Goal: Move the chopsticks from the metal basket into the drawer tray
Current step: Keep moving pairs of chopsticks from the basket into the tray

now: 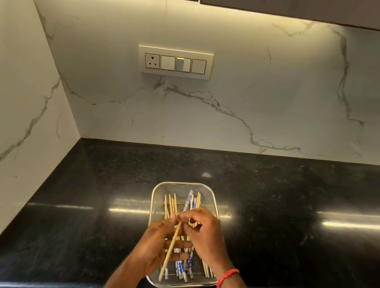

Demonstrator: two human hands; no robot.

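We look down on a black, speckled stone worktop (271, 195) that fills the lower half of the frame and mirrors streaks of light from above. Behind it, white marble wall panels (256, 92) with grey veins fill the middle and upper frame, meeting in a corner at the left. A cream switch plate (175, 62) with one socket and three switches sits on the back wall, centre-left. Dark cabinet undersides (286, 3) run along the top edge, with a warm light glowing beneath them.

The metal basket (158, 193), a rectangular mesh tray, stands at the lower centre, near the worktop's front edge. In it lie the chopsticks (170, 204), some plain bamboo, some patterned blue and white. Both hands hover over the basket: the left hand (156, 243) has its fingers closed round a pair of plain chopsticks slanting down-left, and the right hand (204, 233), with a red bracelet (227, 276) on its wrist, pinches their upper end.
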